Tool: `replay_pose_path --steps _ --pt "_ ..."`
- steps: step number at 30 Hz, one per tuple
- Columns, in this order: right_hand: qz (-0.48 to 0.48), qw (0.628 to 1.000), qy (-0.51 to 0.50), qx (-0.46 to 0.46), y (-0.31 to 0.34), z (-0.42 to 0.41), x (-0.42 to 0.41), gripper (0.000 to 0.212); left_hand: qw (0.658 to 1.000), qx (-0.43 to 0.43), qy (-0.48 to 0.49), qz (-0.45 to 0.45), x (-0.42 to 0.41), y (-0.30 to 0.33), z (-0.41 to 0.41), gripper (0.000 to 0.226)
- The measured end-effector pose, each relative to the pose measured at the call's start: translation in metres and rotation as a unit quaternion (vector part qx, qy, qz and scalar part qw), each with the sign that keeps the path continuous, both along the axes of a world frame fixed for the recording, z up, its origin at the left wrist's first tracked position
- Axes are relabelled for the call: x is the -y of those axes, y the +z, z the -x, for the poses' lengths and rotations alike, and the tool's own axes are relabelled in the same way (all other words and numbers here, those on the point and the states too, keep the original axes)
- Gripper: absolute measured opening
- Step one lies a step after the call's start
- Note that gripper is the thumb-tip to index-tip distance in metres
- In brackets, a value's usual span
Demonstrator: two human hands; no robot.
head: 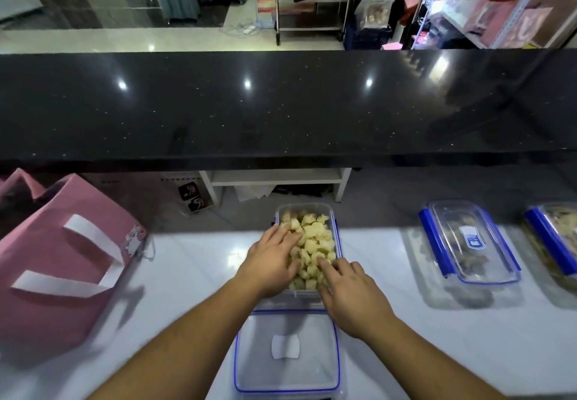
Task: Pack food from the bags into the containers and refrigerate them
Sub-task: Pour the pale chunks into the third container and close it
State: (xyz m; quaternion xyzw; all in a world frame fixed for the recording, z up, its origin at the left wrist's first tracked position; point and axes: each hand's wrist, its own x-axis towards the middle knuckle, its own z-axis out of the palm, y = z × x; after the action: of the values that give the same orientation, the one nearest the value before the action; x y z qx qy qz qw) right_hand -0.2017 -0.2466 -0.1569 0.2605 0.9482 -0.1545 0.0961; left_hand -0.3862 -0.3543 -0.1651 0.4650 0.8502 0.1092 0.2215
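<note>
Yellow food chunks (313, 243) heap an open container (307, 210) at mid-bench (193, 262), level with its rim or above. Left hand (271, 262) lies flat on the pile's left side, fingers straight and apart, pressing or levelling; right hand (351, 293) touches the near right corner of the pile with spread, straight fingers; neither grips anything. Lid (285, 349) lies just in front of the container, not yet on. To the right, two more containers: one (468, 243) with lid on and clips visible, dark contents; another (554, 240) at the frame edge, also lidded, pale contents. Pink bag (59, 262) sits left, contents hidden. Judgement: filling of the third is nearly done; lidding and refrigeration remain.
</note>
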Motion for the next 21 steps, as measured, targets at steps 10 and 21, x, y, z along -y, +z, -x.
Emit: replay_pose_path --steps 10,21 --pt "0.035 0.971 -0.186 -0.148 -0.003 -0.028 0.014 0.037 0.975 0.068 0.194 -0.08 0.051 -0.003 -0.002 0.056" --pt "0.206 0.937 -0.282 0.009 -0.026 -0.031 0.022 0.03 0.973 0.086 0.209 0.048 0.117 -0.03 -0.018 0.024"
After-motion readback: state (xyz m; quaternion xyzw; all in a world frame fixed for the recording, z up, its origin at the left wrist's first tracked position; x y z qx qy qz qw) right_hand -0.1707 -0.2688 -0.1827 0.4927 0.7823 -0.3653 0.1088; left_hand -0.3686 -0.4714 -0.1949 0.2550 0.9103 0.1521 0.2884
